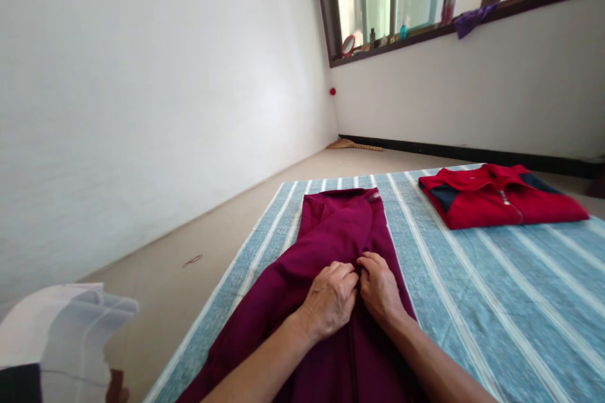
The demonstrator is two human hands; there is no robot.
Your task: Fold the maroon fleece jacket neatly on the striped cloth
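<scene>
Pinching the purple piece of clothing point(326, 242), the left hand point(332, 297) and the right hand point(379, 287) are side by side near its middle. The fingers of both are bent and closed on it, but the very tips are hard to see. It lies long and mostly flat on a blue striped sheet point(428, 277). Off to the right, well apart, a folded red top point(467, 204) lies on the same sheet

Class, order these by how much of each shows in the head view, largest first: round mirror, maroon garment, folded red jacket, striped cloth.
1. Striped cloth
2. Maroon garment
3. Folded red jacket
4. Round mirror
The mirror is farther off, so looks smaller.
</scene>
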